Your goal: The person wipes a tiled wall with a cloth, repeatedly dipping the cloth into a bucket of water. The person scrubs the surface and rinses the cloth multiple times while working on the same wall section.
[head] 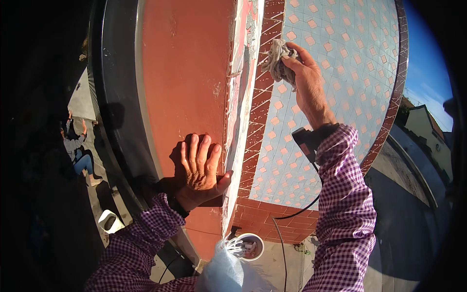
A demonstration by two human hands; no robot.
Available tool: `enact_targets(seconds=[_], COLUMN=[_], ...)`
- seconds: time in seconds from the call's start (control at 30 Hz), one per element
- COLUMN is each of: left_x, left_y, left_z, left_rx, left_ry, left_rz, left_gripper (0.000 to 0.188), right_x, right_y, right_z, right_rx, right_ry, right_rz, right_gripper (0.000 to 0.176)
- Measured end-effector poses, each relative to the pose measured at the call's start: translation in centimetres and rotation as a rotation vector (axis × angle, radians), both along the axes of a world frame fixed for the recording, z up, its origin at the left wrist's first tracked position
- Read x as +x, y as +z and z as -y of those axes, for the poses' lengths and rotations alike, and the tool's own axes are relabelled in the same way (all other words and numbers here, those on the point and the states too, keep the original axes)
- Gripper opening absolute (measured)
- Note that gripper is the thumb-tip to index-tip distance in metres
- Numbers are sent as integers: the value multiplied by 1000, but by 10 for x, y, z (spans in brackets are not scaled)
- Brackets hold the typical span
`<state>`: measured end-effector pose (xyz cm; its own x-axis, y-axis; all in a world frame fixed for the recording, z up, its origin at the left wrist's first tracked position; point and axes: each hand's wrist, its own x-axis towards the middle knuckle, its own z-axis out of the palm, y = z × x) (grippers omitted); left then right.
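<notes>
My right hand [306, 80] grips a crumpled grey rag [281, 62] near the dark red tile border [262, 98]. The wall beside it bears pale blue tiles [313, 146] with a pink pattern. My left hand [200, 160] lies spread, palm down, against a reddish-brown painted surface [186, 80], holding nothing. Its thumb reaches the rough white edge [237, 146] between the painted surface and the tiles. A black device [306, 142] with a cable is strapped at my right wrist.
A white bucket [251, 246] with pieces inside stands on the ground below. At left, another person [78, 149] has raised arms beside a pale panel, and a white container [109, 221] stands nearby. A black cable [282, 241] hangs from my right wrist. Pale cloth [224, 268] hangs at lower centre.
</notes>
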<state>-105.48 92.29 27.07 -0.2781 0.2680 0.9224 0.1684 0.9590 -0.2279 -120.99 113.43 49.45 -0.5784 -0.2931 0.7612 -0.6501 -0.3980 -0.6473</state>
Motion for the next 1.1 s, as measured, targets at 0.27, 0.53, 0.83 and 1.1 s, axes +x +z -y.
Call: enact_targets(seconds=[0.27,0.53,0.83,1.1], left_x=[-4,2,15,12], left_y=[0,4,13,15], left_z=[-4,-4,-17,-16], left_rx=[-19,-1,113,120], left_ry=[81,150,156,335], left_rz=[-80,-56,7,31], left_gripper=[78,80,70,74], right_x=[-18,-91,-124,-87], right_y=[68,90,102,55], right_z=[110,98,116,120], right_rx=[-214,-99,24,-331], right_ry=[-158,28,-395,-112], right_rz=[-322,-247,-59,-477], right_gripper=[60,43,34,30])
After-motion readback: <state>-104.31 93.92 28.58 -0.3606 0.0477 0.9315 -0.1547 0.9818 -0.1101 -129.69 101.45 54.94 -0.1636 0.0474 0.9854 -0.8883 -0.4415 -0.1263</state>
